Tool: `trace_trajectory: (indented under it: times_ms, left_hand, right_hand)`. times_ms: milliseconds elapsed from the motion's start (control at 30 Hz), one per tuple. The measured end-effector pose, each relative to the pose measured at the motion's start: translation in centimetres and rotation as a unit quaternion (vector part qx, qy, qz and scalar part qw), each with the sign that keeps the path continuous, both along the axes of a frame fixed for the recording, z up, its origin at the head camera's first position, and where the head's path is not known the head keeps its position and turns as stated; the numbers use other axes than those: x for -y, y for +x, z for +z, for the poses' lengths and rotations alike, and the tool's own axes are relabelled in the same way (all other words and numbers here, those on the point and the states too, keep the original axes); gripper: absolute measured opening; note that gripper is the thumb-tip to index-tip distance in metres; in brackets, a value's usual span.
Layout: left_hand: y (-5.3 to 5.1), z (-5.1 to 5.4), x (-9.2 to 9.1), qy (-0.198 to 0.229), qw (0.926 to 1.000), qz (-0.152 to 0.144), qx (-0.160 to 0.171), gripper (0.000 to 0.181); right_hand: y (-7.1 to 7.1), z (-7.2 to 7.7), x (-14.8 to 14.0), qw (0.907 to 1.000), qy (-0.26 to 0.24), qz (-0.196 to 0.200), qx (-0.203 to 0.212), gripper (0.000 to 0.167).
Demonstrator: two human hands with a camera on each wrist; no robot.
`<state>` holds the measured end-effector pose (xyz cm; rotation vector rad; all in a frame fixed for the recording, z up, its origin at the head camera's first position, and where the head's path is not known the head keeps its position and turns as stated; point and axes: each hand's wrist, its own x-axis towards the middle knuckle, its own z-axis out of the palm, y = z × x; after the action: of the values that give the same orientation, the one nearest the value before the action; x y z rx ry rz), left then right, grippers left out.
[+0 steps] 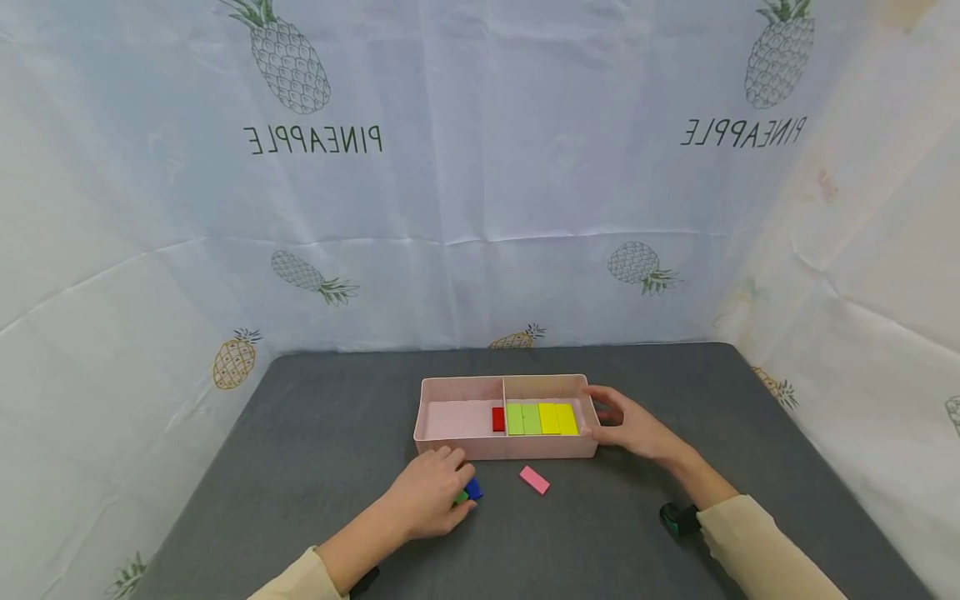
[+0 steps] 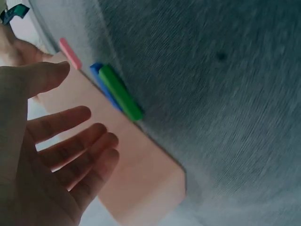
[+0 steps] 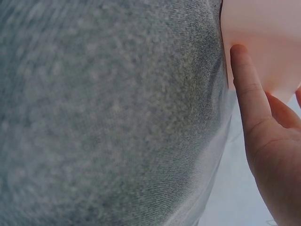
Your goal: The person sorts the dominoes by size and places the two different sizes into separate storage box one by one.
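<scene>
Left fingers loose by green block, right fingers round pink box edge, roomy tabletop leftward

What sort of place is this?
Probably a makeshift tabletop recording booth: pineapple-print cloth hangs behind and at both sides of a gray table, which holds a pink divided box with colored blocks.

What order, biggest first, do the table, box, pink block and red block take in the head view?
1. Table
2. Box
3. Pink block and red block: too alike to rank; the pink one also lies nearer the camera.
</scene>
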<state>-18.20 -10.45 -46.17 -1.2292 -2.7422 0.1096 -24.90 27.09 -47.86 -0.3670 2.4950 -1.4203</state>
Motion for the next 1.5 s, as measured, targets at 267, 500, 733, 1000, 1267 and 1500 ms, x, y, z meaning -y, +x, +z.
trace_trajectory:
  times_ms: [267,500,733,1000,1267,1500]
  left_hand:
    - [-0.1,-1.3,-0.8,-0.021,0.9993,0.021,0.021,0.038]
    - [0.0,-1.6,-1.3,-0.017,0.9989,0.031,0.031,0.037]
    - [-0.1,-1.6,-1.7,-0.016,0.9992,0.023,0.028,0.030]
    - [-0.5,-0.8,-1.7,-0.001,0.9998,0.003,0.022,0.030]
    - [-0.8,0.8,-1.6,0.018,0.9995,-0.022,0.012,0.031]
    - [-1.4,2.1,-1.4,0.042,0.9982,-0.036,-0.021,0.025]
  right_hand:
    - [0.0,0.2,0.0,1.0000,0.005,-0.001,-0.002,0.078]
    - [0.0,0.1,0.1,1.0000,0.007,0.005,-0.002,0.078]
    - [0.0,0.3,0.2,0.9999,0.012,0.001,0.000,0.080]
    - [0.0,0.2,0.0,0.9999,0.010,0.008,-0.008,0.079]
    - [0.0,0.1,0.1,1.0000,0.005,0.001,-0.004,0.077]
    - [-0.1,0.1,0.1,0.9999,0.012,0.002,-0.006,0.077]
